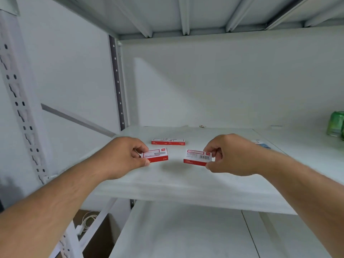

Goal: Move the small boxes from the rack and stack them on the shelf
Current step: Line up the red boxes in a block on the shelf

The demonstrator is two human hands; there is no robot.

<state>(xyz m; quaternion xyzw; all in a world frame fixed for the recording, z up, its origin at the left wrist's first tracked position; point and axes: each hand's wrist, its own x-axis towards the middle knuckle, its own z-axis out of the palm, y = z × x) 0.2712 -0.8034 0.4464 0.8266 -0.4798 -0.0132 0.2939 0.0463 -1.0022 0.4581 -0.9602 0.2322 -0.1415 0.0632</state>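
Note:
Both my hands are stretched out over a white shelf (186, 183). My left hand (121, 157) pinches a small red and white box (157, 155) by its left end, just above the shelf. My right hand (229, 155) pinches a second small red and white box (197, 157) by its right end, barcode side up. The two held boxes are apart, a short gap between them. Further back on the shelf lie two more red and white boxes (168, 141), flat and end to end.
A green can (336, 125) stands at the shelf's far right, and a blue and white pack (261, 144) lies behind my right wrist. A perforated upright post (20, 108) runs down the left. A lower shelf (186, 235) sits below, another shelf overhead.

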